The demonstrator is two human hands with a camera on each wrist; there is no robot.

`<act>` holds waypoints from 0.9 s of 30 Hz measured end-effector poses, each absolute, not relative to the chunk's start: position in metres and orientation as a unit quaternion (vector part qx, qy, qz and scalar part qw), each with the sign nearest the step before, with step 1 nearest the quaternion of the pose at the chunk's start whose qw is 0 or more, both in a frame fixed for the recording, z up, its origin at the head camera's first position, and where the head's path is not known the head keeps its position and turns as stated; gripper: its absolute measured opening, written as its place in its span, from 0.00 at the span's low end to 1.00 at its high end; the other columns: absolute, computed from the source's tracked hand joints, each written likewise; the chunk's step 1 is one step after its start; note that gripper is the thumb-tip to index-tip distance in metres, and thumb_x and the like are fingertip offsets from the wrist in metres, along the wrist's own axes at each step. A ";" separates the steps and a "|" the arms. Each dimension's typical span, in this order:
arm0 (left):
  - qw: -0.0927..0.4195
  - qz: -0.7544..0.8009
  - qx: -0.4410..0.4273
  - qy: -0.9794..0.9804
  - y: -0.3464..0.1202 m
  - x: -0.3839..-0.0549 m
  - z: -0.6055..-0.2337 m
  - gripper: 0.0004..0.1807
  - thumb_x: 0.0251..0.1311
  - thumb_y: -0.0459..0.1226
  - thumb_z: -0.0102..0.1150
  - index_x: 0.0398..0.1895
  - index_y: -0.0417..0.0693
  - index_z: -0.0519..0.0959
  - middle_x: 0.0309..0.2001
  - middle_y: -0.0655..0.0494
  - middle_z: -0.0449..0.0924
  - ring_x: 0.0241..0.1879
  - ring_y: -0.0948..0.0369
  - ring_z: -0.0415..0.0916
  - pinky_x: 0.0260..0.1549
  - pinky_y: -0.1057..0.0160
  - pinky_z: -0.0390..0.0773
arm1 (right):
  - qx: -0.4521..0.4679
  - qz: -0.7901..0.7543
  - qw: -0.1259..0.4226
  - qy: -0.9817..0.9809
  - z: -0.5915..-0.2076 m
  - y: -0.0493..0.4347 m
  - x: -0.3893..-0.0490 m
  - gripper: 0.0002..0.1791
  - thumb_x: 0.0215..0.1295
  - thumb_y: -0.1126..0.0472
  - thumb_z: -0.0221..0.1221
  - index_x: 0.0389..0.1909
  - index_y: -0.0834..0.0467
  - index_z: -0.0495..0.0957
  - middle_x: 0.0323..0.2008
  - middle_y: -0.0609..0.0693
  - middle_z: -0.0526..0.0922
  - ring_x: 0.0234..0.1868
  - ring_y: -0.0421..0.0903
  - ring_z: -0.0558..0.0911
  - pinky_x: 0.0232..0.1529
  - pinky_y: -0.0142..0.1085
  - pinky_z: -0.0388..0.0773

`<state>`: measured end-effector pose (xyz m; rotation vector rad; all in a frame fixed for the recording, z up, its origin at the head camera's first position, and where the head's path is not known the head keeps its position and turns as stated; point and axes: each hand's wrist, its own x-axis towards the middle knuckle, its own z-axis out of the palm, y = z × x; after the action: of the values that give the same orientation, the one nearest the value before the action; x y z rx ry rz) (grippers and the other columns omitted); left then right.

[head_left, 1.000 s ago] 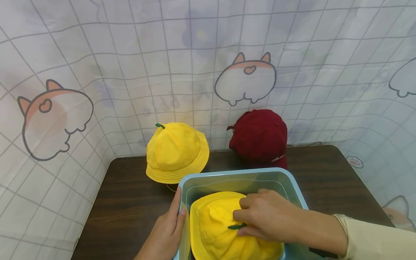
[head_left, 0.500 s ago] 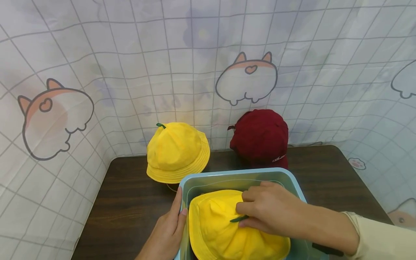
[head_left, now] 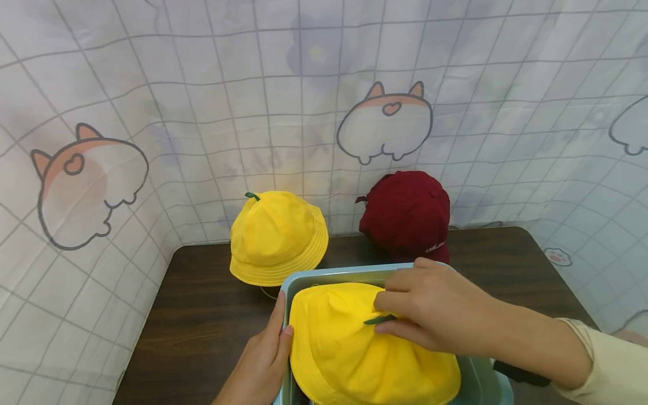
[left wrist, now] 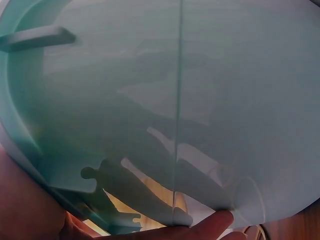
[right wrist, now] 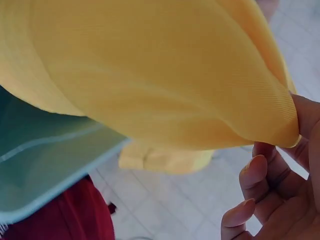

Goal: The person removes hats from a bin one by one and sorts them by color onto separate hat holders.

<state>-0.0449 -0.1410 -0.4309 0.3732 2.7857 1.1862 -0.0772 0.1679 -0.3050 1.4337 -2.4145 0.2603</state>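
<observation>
My right hand (head_left: pixel 430 306) pinches the crown of a yellow bucket hat (head_left: pixel 364 360) beside its small green leaf tab (head_left: pixel 379 319). In the right wrist view the pinched cloth of the yellow bucket hat (right wrist: pixel 165 75) is drawn to a point between thumb and fingers, with its brim over the bin's edge. The hat overlaps the light blue plastic bin (head_left: pixel 354 270) in the head view and covers much of its inside. My left hand (head_left: pixel 260 360) grips the bin's left wall, thumb at the rim and fingers along the outside; the left wrist view shows the bin's wall (left wrist: pixel 125 100) close up.
Behind the bin, a second yellow bucket hat (head_left: pixel 275 239) sits at the back left of the dark wooden table (head_left: pixel 187 315). A dark red cap (head_left: pixel 405 216) stands at the back right, close to the bin's far rim. A patterned cloth (head_left: pixel 243 84) hangs behind the table.
My right hand has risen and moved slightly right and away, lifting the yellow bucket hat higher in the bin. The left hand has stayed on the bin's wall.
</observation>
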 end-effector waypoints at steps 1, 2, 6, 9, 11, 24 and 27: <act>0.046 0.389 0.122 0.912 -0.141 -0.045 -0.431 0.34 0.82 0.47 0.40 0.84 0.54 0.44 0.68 0.36 0.73 0.63 0.46 0.77 0.62 0.41 0.74 | 0.498 0.094 0.158 -0.847 -0.302 0.169 -0.078 0.10 0.66 0.43 0.67 0.35 0.42 0.79 0.28 0.32 0.77 0.31 0.33 0.73 0.32 0.26 0.62; 0.048 0.388 0.121 0.912 -0.141 -0.045 -0.430 0.34 0.82 0.47 0.40 0.84 0.54 0.44 0.69 0.37 0.73 0.63 0.46 0.77 0.62 0.41 0.74 | 0.496 0.098 0.156 -0.849 -0.298 0.170 -0.080 0.09 0.65 0.44 0.67 0.35 0.42 0.80 0.29 0.32 0.79 0.32 0.33 0.73 0.33 0.26 0.63; 0.065 0.392 0.117 0.910 -0.140 -0.045 -0.429 0.35 0.82 0.49 0.38 0.84 0.55 0.42 0.71 0.37 0.69 0.65 0.45 0.75 0.63 0.40 0.73 | 0.483 0.104 0.149 -0.857 -0.284 0.172 -0.085 0.09 0.62 0.45 0.70 0.36 0.42 0.82 0.30 0.32 0.79 0.32 0.33 0.73 0.33 0.27 0.64; 0.067 0.391 0.118 0.910 -0.140 -0.045 -0.428 0.34 0.82 0.47 0.38 0.84 0.56 0.41 0.72 0.39 0.68 0.66 0.46 0.74 0.63 0.40 0.72 | 0.480 0.107 0.157 -0.857 -0.273 0.172 -0.089 0.10 0.60 0.46 0.72 0.36 0.42 0.82 0.27 0.33 0.76 0.30 0.33 0.70 0.33 0.28 0.64; 0.065 0.390 0.121 0.911 -0.140 -0.044 -0.427 0.34 0.83 0.45 0.37 0.84 0.59 0.40 0.73 0.42 0.67 0.67 0.47 0.73 0.64 0.41 0.72 | 0.481 0.111 0.164 -0.854 -0.266 0.172 -0.092 0.10 0.60 0.47 0.72 0.35 0.43 0.82 0.27 0.33 0.75 0.30 0.32 0.69 0.32 0.28 0.64; 0.097 0.410 0.105 0.901 -0.140 -0.043 -0.427 0.29 0.83 0.52 0.27 0.83 0.72 0.40 0.72 0.53 0.71 0.67 0.53 0.73 0.62 0.44 0.75 | 0.482 0.118 0.184 -0.848 -0.228 0.159 -0.122 0.10 0.61 0.50 0.71 0.35 0.48 0.82 0.27 0.38 0.79 0.28 0.35 0.72 0.31 0.32 0.66; 0.072 0.401 0.113 0.906 -0.139 -0.043 -0.428 0.28 0.83 0.51 0.30 0.82 0.69 0.46 0.71 0.53 0.72 0.65 0.54 0.74 0.61 0.44 0.76 | 0.490 0.128 0.187 -0.842 -0.220 0.152 -0.132 0.10 0.63 0.52 0.70 0.32 0.50 0.80 0.23 0.39 0.75 0.24 0.35 0.69 0.29 0.33 0.68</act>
<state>-0.0434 -0.1393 -0.4276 0.3404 2.7234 1.2048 -0.1318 0.1524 -0.2202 1.3784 -2.3699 0.3595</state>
